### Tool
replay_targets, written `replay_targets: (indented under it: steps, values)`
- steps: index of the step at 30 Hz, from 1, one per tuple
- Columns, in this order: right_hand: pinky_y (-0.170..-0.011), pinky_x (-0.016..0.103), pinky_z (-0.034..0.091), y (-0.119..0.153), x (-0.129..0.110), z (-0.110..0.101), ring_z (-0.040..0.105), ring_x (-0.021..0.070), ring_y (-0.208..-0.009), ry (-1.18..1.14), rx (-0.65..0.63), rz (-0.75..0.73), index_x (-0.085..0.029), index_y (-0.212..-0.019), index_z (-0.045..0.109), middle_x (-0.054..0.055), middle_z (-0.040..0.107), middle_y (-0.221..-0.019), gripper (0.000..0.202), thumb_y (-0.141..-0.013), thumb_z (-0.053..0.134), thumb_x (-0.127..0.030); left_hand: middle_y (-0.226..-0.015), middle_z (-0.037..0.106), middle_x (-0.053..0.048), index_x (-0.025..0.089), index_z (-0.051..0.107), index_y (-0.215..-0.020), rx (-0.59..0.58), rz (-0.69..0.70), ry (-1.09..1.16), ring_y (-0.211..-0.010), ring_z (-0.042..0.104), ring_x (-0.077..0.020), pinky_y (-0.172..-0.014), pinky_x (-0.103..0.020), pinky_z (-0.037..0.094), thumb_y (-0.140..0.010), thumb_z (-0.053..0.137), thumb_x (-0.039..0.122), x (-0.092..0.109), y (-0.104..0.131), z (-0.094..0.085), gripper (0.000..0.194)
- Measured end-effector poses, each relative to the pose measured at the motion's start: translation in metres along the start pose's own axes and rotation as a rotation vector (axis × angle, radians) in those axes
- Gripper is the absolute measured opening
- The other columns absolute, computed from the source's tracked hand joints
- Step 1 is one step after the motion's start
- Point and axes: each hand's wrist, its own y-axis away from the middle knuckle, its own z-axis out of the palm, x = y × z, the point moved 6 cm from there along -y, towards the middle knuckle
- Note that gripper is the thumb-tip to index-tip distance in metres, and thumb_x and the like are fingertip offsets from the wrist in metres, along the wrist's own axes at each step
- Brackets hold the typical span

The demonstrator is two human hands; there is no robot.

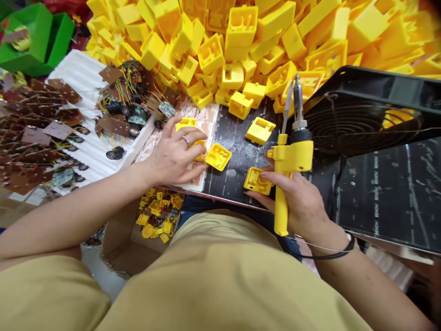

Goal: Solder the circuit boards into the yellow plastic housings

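My right hand (pixel 303 197) is closed round a yellow soldering gun (pixel 284 184), its metal tip pointing up and away. The thumb and fingers of that hand also grip a small yellow plastic casing (pixel 254 180), open side up, at the bench's front edge. On the left, my left hand (pixel 181 154) curls over yellow plastic casings, one partly hidden under its fingers (pixel 200 151). Another casing (pixel 186 123) shows behind its knuckles. Just right of its fingertips lies an open casing (pixel 218 156). A further casing (pixel 260 130) rests face down between the hands.
A large heap of yellow casings (pixel 241 32) fills the back. At right stands a black fan (pixel 330 119). Brown circuit boards with wires (pixel 48 119) lie on white foam (pixel 77 69) at left. Below the bench is a cardboard box (pixel 120 239) holding yellow parts. Green bins (pixel 34 37) stand far left.
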Motion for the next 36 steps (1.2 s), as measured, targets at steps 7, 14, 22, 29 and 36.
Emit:
replay_targets:
  steps: [7,14,22,29,36]
  values:
    - [-0.07,0.033,0.059,0.0,-0.002,-0.003,0.071,0.0248,-0.091,0.027,0.026,0.019,-0.023,-0.13,0.05,0.008,0.069,-0.102,0.053,-0.084,0.078,-0.028,-0.135,0.061,-0.018,0.017,0.05,-0.142,-0.128,-0.229,0.053,-0.124,0.053,-0.0374,-0.108,-0.06,0.034,-0.091,0.04,0.074,0.032,-0.033,0.0,0.077]
    - [-0.078,0.036,0.061,0.003,0.006,-0.01,0.071,0.025,-0.098,-0.048,0.004,0.045,-0.026,-0.136,0.048,0.01,0.069,-0.116,0.058,-0.086,0.077,-0.025,-0.15,0.056,-0.003,0.028,0.05,-0.144,-0.398,0.208,0.326,-0.14,0.047,-0.0266,-0.112,-0.047,0.04,-0.093,0.042,0.011,0.062,-0.042,0.0,0.054]
    - [-0.083,0.037,0.059,0.005,0.009,-0.003,0.069,0.025,-0.104,-0.211,-0.103,0.017,-0.026,-0.13,0.052,0.008,0.068,-0.117,0.05,-0.086,0.076,-0.027,-0.146,0.058,-0.013,0.017,0.053,-0.142,-0.159,-0.22,0.22,-0.137,0.052,-0.0289,-0.112,-0.049,0.044,-0.097,0.041,0.02,-0.005,0.002,-0.011,0.047]
    - [-0.089,0.038,0.055,-0.035,-0.024,0.013,0.068,0.0192,-0.09,-0.181,-0.212,-0.265,-0.021,-0.125,0.051,0.004,0.069,-0.097,0.034,-0.097,0.062,-0.037,-0.135,0.063,-0.017,0.012,0.058,-0.138,-0.216,-0.239,0.113,-0.124,0.056,-0.0348,-0.106,-0.05,0.047,-0.096,0.052,0.04,0.0,0.009,0.006,0.05]
    - [-0.068,0.033,0.052,-0.039,-0.021,0.023,0.067,0.0203,-0.076,0.049,-0.087,-0.21,-0.021,-0.124,0.053,0.004,0.068,-0.087,0.04,-0.092,0.071,-0.036,-0.133,0.06,-0.018,0.023,0.056,-0.143,-0.272,-0.451,0.118,-0.099,0.067,-0.0308,-0.076,-0.039,0.054,-0.093,0.049,0.067,0.014,0.008,0.007,0.067]
